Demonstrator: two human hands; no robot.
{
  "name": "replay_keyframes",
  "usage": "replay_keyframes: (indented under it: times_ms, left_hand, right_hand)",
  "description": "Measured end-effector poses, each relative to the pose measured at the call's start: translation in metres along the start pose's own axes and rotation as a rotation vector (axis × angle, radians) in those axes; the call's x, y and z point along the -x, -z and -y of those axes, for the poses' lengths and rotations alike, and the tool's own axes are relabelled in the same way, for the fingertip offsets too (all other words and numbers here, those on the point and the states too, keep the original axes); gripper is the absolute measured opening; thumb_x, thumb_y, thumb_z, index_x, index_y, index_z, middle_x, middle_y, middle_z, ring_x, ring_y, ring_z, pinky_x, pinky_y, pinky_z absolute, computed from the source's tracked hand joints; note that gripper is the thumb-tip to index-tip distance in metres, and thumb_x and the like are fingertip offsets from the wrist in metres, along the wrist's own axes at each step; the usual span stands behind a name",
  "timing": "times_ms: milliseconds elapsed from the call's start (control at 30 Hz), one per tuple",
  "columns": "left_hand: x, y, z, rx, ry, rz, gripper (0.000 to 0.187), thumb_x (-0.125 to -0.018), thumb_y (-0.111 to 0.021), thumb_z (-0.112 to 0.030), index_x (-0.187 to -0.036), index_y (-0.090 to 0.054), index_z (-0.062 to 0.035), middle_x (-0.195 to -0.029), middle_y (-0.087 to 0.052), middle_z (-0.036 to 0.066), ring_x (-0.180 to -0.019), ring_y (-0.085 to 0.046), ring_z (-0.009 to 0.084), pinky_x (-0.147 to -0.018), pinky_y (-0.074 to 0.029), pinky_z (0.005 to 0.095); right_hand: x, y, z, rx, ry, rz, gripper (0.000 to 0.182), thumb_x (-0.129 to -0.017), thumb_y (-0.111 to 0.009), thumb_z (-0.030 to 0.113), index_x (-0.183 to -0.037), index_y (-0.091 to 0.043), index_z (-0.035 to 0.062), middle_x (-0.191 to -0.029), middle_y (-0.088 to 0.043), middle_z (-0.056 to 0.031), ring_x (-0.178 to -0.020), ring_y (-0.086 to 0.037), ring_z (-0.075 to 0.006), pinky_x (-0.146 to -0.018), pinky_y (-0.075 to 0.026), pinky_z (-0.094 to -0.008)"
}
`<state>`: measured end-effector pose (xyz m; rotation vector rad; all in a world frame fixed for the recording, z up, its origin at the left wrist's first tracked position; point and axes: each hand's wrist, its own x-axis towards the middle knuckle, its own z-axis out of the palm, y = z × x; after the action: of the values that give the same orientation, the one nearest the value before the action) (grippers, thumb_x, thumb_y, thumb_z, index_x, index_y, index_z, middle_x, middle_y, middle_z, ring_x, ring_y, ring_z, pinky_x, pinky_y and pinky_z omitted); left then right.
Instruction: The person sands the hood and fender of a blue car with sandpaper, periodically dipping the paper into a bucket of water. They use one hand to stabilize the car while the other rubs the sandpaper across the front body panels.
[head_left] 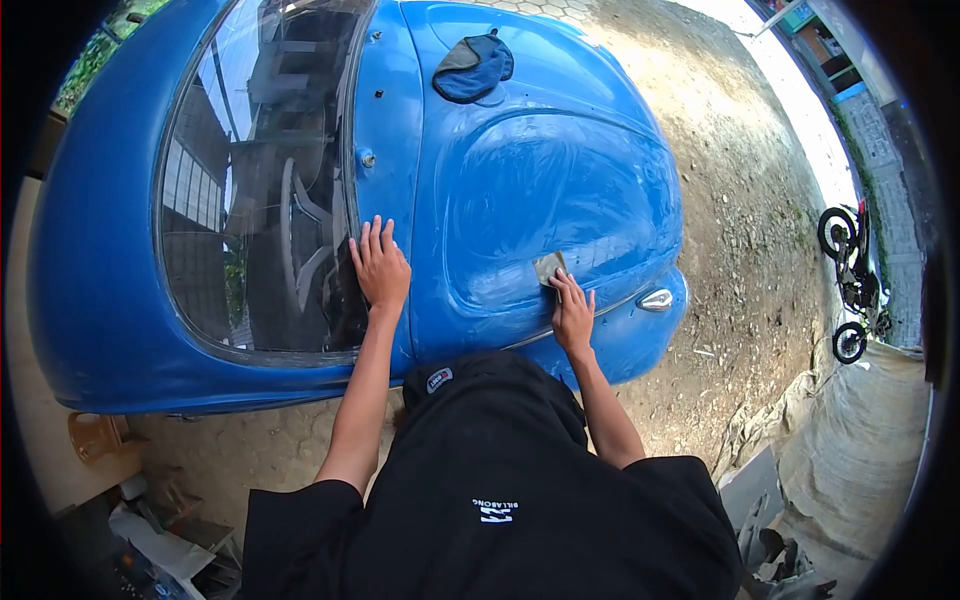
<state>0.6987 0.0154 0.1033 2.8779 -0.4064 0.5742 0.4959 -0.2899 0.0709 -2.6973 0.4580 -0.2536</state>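
My left hand lies flat with its fingers spread on the blue car body, at the lower edge of the windshield. My right hand rests on the front hood, near its side edge. Its fingers press on a small grey-beige square that looks like folded sandpaper. Part of the square sticks out beyond the fingertips. Pale smears and swirls cover the hood's paint around it. A dark blue and grey cloth, perhaps a cap, sits farther across the hood.
A chrome-trimmed lamp sits on the fender near my right hand. Gravelly ground borders the car's front. A motorcycle stands at the far right, above a draped tarp. An orange-brown chair and assorted items are at lower left.
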Motion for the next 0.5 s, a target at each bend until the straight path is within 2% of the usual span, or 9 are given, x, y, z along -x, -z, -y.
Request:
replay_keyframes:
  times_ms: [33, 100, 200, 400, 500]
  left_hand:
    - [-0.001, -0.001, -0.001, 0.004, 0.003, -0.001, 0.043, -0.097, -0.057, -0.014, -0.141, -0.057, -0.0125, -0.151, -0.052, 0.007, -0.146, -0.042, 0.0271, -0.124, -0.025, 0.0512]
    - [0.0, 0.0, 0.0, 0.003, 0.009, 0.0, 0.043, -0.097, -0.057, -0.014, -0.14, -0.057, -0.0121, -0.15, -0.053, 0.008, -0.145, -0.042, 0.0273, -0.124, -0.025, 0.0514]
    - [-0.001, 0.0, -0.001, 0.001, 0.01, 0.001, 0.043, -0.097, -0.057, -0.013, -0.14, -0.057, -0.0116, -0.15, -0.053, 0.008, -0.145, -0.042, 0.0274, -0.124, -0.025, 0.0515]
    - [-0.001, 0.0, -0.003, -0.006, 0.021, 0.01, 0.043, -0.097, -0.057, -0.015, -0.14, -0.058, -0.0114, -0.15, -0.053, 0.008, -0.145, -0.042, 0.0276, -0.124, -0.025, 0.0518]
    - [-0.002, 0.0, -0.003, -0.04, 0.02, 0.018, 0.042, -0.097, -0.056, -0.015, -0.139, -0.058, -0.0116, -0.15, -0.053, 0.008, -0.145, -0.042, 0.0277, -0.124, -0.025, 0.0518]
  right_hand:
    - [0.006, -0.009, 0.01, 0.015, 0.022, -0.092, 0.047, -0.091, -0.057, 0.006, -0.137, -0.058, 0.0171, -0.144, -0.058, -0.003, -0.136, -0.051, -0.0258, -0.118, -0.03, -0.0568]
    - [0.015, -0.011, 0.033, 0.048, 0.156, -0.034, 0.044, -0.091, -0.061, 0.01, -0.135, -0.059, 0.0139, -0.126, -0.063, -0.006, -0.121, -0.058, -0.0273, -0.113, -0.036, -0.0554]
    - [0.018, -0.002, 0.047, 0.002, 0.387, 0.014, 0.042, -0.09, -0.065, 0.013, -0.132, -0.061, 0.0119, -0.114, -0.064, -0.0064, -0.109, -0.061, -0.0268, -0.109, -0.041, -0.0502]
    - [0.008, -0.002, 0.041, -0.146, 0.529, 0.081, 0.041, -0.086, -0.066, 0.01, -0.127, -0.064, 0.0093, -0.108, -0.063, -0.0072, -0.1, -0.062, -0.0267, -0.091, -0.05, -0.0399]
    - [0.0, -0.015, 0.062, -0.174, 0.648, 0.095, 0.045, -0.084, -0.066, 0.007, -0.128, -0.064, 0.0085, -0.102, -0.062, -0.0079, -0.098, -0.061, -0.0268, -0.085, -0.051, -0.0402]
